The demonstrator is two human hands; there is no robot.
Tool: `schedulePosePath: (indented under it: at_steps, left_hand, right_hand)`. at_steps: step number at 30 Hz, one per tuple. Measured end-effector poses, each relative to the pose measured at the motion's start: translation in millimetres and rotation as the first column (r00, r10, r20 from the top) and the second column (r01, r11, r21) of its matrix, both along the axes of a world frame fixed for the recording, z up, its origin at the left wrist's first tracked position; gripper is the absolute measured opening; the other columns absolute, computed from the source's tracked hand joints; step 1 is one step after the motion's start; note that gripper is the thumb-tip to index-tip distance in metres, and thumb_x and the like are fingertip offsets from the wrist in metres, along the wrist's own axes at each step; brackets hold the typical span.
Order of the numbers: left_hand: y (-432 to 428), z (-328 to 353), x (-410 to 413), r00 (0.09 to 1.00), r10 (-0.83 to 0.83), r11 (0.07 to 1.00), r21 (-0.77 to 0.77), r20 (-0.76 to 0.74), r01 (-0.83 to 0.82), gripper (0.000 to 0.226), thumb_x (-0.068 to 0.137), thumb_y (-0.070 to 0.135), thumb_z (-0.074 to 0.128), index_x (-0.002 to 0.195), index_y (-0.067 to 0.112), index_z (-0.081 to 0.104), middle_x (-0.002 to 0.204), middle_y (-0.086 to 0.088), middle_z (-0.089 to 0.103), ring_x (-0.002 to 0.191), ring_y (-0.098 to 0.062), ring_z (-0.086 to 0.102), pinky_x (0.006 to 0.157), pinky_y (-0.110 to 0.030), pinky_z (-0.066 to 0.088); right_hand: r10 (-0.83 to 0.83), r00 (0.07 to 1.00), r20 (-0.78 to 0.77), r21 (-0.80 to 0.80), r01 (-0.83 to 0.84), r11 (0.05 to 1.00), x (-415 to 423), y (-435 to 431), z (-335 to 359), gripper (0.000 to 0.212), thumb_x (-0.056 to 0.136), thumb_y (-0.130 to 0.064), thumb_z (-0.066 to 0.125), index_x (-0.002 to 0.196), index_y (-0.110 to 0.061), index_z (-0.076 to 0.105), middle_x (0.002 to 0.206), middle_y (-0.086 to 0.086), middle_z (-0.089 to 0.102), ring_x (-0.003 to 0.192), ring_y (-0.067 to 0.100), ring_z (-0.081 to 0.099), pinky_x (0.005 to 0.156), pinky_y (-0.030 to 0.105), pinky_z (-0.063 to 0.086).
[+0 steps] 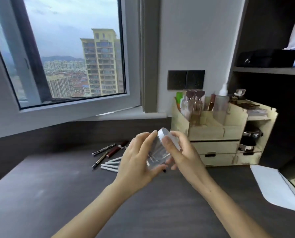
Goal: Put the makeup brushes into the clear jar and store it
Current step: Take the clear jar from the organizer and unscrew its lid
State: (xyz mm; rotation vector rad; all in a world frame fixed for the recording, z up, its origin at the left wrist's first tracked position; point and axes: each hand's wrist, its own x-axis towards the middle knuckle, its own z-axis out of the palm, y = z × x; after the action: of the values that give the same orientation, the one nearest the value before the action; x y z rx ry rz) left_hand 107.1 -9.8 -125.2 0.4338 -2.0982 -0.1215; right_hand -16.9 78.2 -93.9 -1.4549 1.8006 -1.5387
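Observation:
I hold the clear jar tilted in the air above the dark desk. My left hand grips its transparent body from the left and below. My right hand is wrapped around the white lid at the jar's upper end. The jar looks empty. Several makeup brushes lie loose on the desk behind my left hand: white-handled ones, a dark red one, a patterned silver one and a thin dark one.
A pale wooden organizer with bottles and small drawers stands at the back right against the wall. Dark shelving rises on the right. A white sheet lies at the right edge. A window fills the left.

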Motion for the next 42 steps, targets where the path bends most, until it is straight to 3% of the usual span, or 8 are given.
schedulePosePath:
  at_steps: [4, 8, 12, 18, 24, 30, 35, 42]
  left_hand:
    - [0, -32, 44, 0.989, -0.016, 1.0, -0.011, 0.145, 0.018, 0.075, 0.068, 0.029, 0.074, 0.133, 0.016, 0.04, 0.123, -0.002, 0.048, 0.108, -0.017, 0.047, 0.094, -0.013, 0.033]
    - [-2, -33, 76, 0.981, -0.104, 0.989, 0.119, 0.165, 0.084, 0.076, 0.06, 0.024, 0.083, 0.128, 0.022, 0.048, 0.112, -0.003, 0.055, 0.099, -0.003, 0.05, 0.087, -0.007, 0.035]
    - [-2, -31, 98, 0.959, -0.267, 0.858, 0.477, 0.096, 0.191, 0.079, 0.059, 0.022, 0.084, 0.131, 0.026, 0.05, 0.113, 0.004, 0.059, 0.101, -0.012, 0.057, 0.085, -0.03, 0.05]
    - [-15, -32, 115, 0.942, -0.308, 0.75, 0.643, 0.131, 0.155, 0.075, 0.063, 0.028, 0.082, 0.129, 0.037, 0.049, 0.118, 0.007, 0.059, 0.104, -0.018, 0.056, 0.088, -0.04, 0.048]
    - [-27, -32, 121, 0.931, -0.334, 0.745, 0.647, 0.15, 0.164, 0.073, 0.062, 0.03, 0.081, 0.127, 0.039, 0.049, 0.12, 0.01, 0.059, 0.104, -0.015, 0.058, 0.087, -0.035, 0.05]
    - [-51, -41, 136, 0.907, -0.096, 0.498, 0.769, -0.409, 0.4, 0.065, 0.064, 0.026, 0.076, 0.123, 0.014, 0.051, 0.111, -0.012, 0.063, 0.098, -0.021, 0.063, 0.081, -0.028, 0.053]
    - [-62, -53, 130, 0.838, 0.132, 0.56, 0.738, -0.53, 0.378, 0.063, 0.073, 0.028, 0.076, 0.127, 0.024, 0.045, 0.113, -0.002, 0.063, 0.098, -0.01, 0.064, 0.083, -0.024, 0.05]
    - [-67, -69, 119, 0.832, 0.197, 0.665, 0.694, -0.518, 0.274, 0.056, 0.068, 0.041, 0.075, 0.117, 0.024, 0.054, 0.115, 0.004, 0.063, 0.104, -0.017, 0.062, 0.083, -0.024, 0.05]
  right_hand:
    - [-0.053, 0.868, -0.493, 0.17, 0.156, 0.973, 25, -7, -17, 0.074, 0.066, -0.086, 0.023, 0.082, -0.021, 0.055, 0.072, -0.007, 0.061, 0.076, 0.021, 0.061, 0.069, 0.035, 0.045]
    - [-0.046, 0.795, -0.605, 0.076, 0.114, 0.991, 44, -11, -32, 0.06, 0.077, -0.075, 0.022, 0.064, -0.019, 0.039, 0.057, -0.007, 0.046, 0.06, 0.019, 0.049, 0.052, 0.028, 0.031]
    - [0.05, 0.714, -0.699, -0.033, -0.101, 0.994, 51, -16, -39, 0.056, 0.078, -0.07, 0.023, 0.069, -0.017, 0.039, 0.053, -0.011, 0.033, 0.049, 0.006, 0.037, 0.048, 0.015, 0.022]
    - [0.463, 0.655, -0.597, 0.4, -0.257, 0.88, 39, -18, -17, 0.069, 0.077, -0.078, 0.027, 0.138, -0.047, 0.022, 0.11, -0.017, 0.048, 0.088, -0.008, 0.047, 0.078, 0.022, 0.036]
    - [0.57, 0.701, -0.429, 0.397, -0.421, 0.816, 36, -19, -1, 0.049, 0.081, -0.04, 0.067, 0.125, -0.041, 0.046, 0.105, -0.008, 0.061, 0.093, 0.006, 0.057, 0.075, 0.019, 0.049]
    - [0.405, 0.909, 0.103, 0.151, -0.416, 0.897, -2, -16, -31, 0.062, 0.067, -0.01, 0.078, 0.11, -0.039, 0.044, 0.117, 0.008, 0.054, 0.096, 0.008, 0.066, 0.082, 0.018, 0.055]
    - [0.238, 0.968, 0.078, 0.233, -0.25, 0.94, -3, -17, -102, 0.049, 0.074, 0.0, 0.074, 0.108, -0.027, 0.053, 0.12, 0.004, 0.057, 0.103, 0.014, 0.061, 0.084, 0.018, 0.049]
    - [0.125, 0.913, -0.389, 0.32, 0.007, 0.947, -13, -19, -130, 0.018, 0.081, -0.021, 0.068, 0.095, -0.024, 0.058, 0.11, -0.013, 0.06, 0.109, 0.008, 0.052, 0.085, 0.015, 0.036]
